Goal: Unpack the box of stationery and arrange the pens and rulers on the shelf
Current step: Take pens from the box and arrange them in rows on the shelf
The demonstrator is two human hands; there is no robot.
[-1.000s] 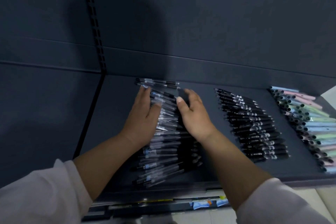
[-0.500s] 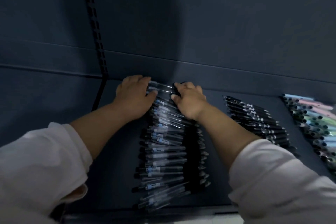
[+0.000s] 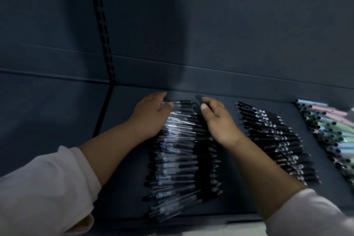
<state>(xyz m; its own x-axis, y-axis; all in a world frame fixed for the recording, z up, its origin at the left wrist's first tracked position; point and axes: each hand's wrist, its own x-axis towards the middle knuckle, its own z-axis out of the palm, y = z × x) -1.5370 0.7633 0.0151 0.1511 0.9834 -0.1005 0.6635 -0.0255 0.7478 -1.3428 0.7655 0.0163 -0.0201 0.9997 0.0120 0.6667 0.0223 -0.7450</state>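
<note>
- Clear-barrelled pens (image 3: 182,159) lie in one long row on the dark blue-grey shelf (image 3: 124,188). Each pen's long axis runs left to right, and the row itself runs from the front edge back towards the wall.
- Their black grip ends and pointed tips face right. The clear barrels with small blue labels face left. The nearest few pens sit slightly askew.
- My left hand (image 3: 151,119) rests on the left ends of the farthest pens in that row, fingers nearly straight and together, gripping nothing.
- My right hand (image 3: 218,120) is at the right ends of the same far pens, fingers loosely bent with the thumb turned towards the pens. I see nothing held in it, though the picture is blurred there.
- Right of that row, apart from it, lies a row of black pens (image 3: 277,140) angled down to the right.
- Further right again is a row of pastel pens (image 3: 329,132).
- Behind the row rises a matt dark back panel (image 3: 229,34). Left of the row, a slotted upright (image 3: 101,25) runs up that panel.
- White sleeves (image 3: 38,188) cover both my upper forearms.
</note>
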